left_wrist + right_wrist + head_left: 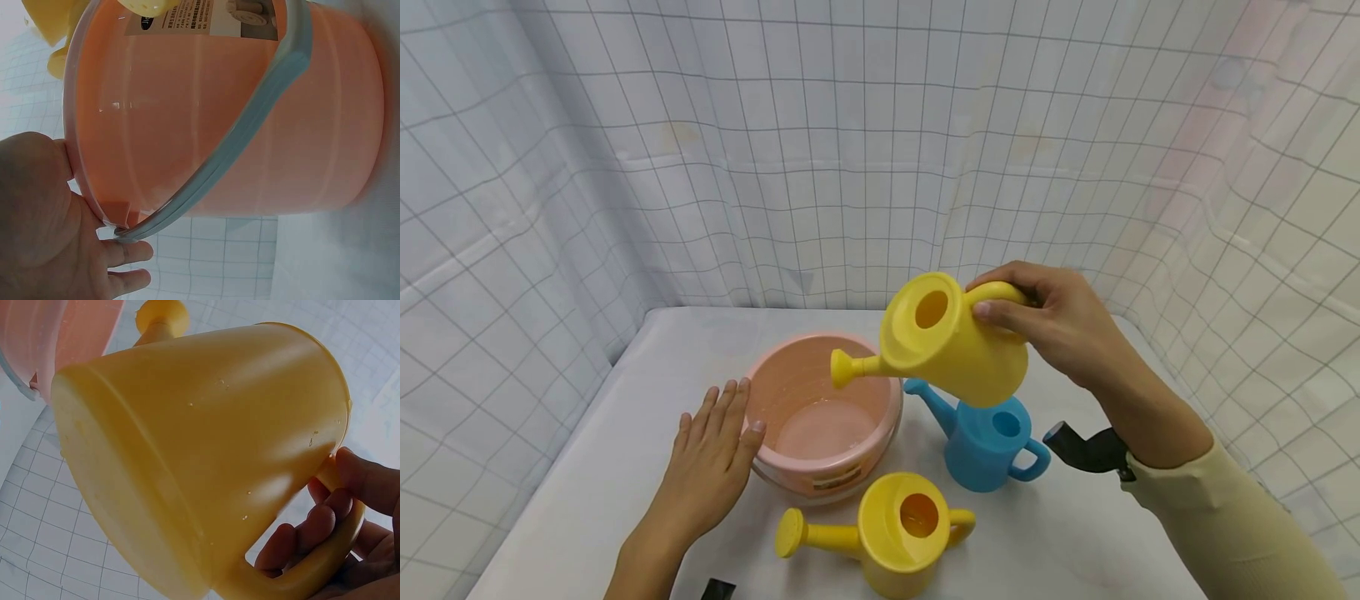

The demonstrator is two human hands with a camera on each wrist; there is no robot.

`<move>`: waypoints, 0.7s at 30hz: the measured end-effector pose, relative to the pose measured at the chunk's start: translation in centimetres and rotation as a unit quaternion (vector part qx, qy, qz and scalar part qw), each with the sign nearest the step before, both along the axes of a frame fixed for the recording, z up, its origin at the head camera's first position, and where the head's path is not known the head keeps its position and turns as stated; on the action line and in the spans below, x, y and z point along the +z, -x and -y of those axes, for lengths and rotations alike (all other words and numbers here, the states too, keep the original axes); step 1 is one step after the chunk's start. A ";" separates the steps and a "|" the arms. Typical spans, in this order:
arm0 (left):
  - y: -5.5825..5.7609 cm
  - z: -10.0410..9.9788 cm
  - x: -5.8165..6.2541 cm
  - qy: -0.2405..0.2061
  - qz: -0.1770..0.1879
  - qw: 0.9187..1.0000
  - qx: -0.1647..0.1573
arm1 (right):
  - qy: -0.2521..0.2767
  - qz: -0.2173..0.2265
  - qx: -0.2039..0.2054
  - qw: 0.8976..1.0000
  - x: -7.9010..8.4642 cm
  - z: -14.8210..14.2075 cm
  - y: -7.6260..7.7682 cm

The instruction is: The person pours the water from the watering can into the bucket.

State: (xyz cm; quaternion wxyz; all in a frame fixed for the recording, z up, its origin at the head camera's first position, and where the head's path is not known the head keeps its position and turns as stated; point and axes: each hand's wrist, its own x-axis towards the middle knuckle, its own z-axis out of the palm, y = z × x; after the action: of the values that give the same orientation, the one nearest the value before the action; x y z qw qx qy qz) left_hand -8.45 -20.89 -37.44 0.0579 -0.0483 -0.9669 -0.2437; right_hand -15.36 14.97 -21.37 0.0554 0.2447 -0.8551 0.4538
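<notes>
My right hand (1060,321) grips a yellow watering can (955,342) by its handle, fingers curled through the loop (325,550). The can is raised and tilted left, its spout head (844,368) over the pink bucket (880,442). Water drops dot the can's side in the right wrist view. My left hand (711,458) lies against the bucket's left rim with its fingers straight. In the left wrist view that hand (50,219) touches the rim beside the grey bail handle (250,125). The bucket stands upright; a little liquid seems to lie inside.
A second yellow watering can (898,533), with some liquid inside, stands in front of the bucket. Right of the bucket stands a blue watering can (985,446), its spout pointing left. All stand on a white-covered table (700,333), with checked curtains (880,167) around it.
</notes>
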 end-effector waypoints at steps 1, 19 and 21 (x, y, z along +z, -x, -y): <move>0.0 0.0 0.0 0.000 -0.001 1.000 0.000 | 0.001 0.001 0.001 1.000 0.0 0.0 0.0; -0.1 0.0 0.3 0.000 -0.005 1.000 0.002 | -0.001 0.011 0.004 1.000 0.7 0.7 -0.1; 0.0 0.0 0.4 0.001 -0.002 1.000 0.003 | -0.001 0.011 0.006 1.000 0.8 0.7 -0.1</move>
State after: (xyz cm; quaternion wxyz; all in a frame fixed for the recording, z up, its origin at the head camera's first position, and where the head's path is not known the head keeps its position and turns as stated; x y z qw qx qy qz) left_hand -8.41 -20.89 -37.06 0.0609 -0.0462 -0.9672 -0.2423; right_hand -15.26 14.24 -20.62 0.0432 0.2446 -0.8547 0.4558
